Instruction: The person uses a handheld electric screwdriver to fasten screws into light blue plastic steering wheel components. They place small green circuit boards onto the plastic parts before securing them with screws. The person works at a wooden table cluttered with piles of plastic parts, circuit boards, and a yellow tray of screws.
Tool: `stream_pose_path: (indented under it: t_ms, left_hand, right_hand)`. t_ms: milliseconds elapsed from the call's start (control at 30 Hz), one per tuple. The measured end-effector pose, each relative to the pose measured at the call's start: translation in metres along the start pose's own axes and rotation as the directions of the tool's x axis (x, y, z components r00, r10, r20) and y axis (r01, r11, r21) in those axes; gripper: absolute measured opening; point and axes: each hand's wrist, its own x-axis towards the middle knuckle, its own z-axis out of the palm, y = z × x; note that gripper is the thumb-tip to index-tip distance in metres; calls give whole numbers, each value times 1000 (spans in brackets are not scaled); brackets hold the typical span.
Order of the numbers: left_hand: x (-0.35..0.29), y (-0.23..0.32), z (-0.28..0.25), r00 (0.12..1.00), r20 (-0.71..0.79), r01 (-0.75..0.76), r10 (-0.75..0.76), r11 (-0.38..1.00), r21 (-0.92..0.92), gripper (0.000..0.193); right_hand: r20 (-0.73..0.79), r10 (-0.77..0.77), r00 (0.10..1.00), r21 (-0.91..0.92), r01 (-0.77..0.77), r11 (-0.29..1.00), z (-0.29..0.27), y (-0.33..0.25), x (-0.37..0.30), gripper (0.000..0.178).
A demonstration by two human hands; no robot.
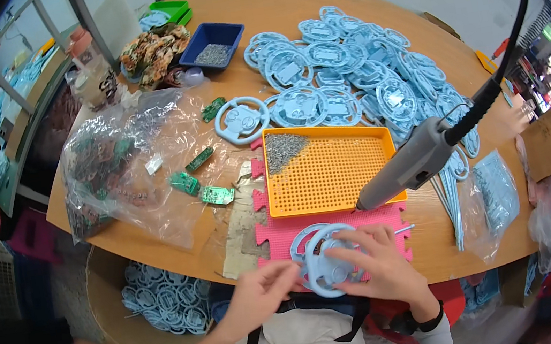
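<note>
My right hand (381, 264) is closed around the right side of a light-blue toy steering wheel (319, 269), which is tilted up over the near edge of the pink foam mat (282, 241). Thumb and fingers of my left hand (264, 294) are pinched together at the wheel's left rim. Behind the wheel, a second light-blue ring-shaped part (299, 238) shows; I cannot tell whether the two are joined. A thin pale rod (405, 229) sticks out beyond my right fingers. Just past my hands lies a yellow perforated tray (340, 206) with small metal screws (284, 150) in its far left corner.
A grey electric screwdriver (406, 162) hangs over the tray on a black cable. Light-blue wheel parts (329, 55) are heaped behind. Green circuit boards (217, 195) and a clear plastic bag (143, 183) lie left, a blue screw bin (227, 29) beyond. A carton (113, 293) holds more wheels.
</note>
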Motion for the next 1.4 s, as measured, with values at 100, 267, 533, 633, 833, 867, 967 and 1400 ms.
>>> stream_pose_path:
  t_ms: [100, 267, 533, 633, 833, 867, 967, 1400]
  left_hand:
    - [5, -1, -10, 995, -95, 23, -13, 994, 107, 46]
    - [8, 1, -8, 996, 51, 70, -77, 990, 123, 53]
    - [13, -8, -9, 992, 112, 56, -63, 996, 68, 52]
    - [16, -11, -9, 991, 125, 35, -41, 998, 56, 52]
    - [27, -14, -8, 979, 158, 121, -125, 992, 39, 52]
    - [28, -19, -9, 984, 160, 78, -79, 997, 12, 52]
    - [44, -37, -4, 981, 192, 41, 5, 971, -235, 45]
    - [94, -71, 9, 898, 317, 378, -306, 904, -198, 56]
  right_hand:
    - [30, 21, 999, -9, -21, 1000, 4, 9, 5, 58]
    - [96, -21, 995, 17, 20, 1000, 9, 8, 18, 60]
    - [133, -19, 991, -17, 22, 1000, 15, 10, 18, 59]
    - [140, -23, 990, -31, 27, 999, 14, 11, 19, 59]
    - [169, -2, 986, -63, 13, 998, 8, 7, 25, 52]
    - [176, -24, 984, -26, 29, 999, 12, 5, 30, 52]
    - [139, -134, 981, -53, 142, 988, 19, 14, 29, 60]
    - [170, -208, 963, -124, 231, 965, 36, -5, 44, 86]
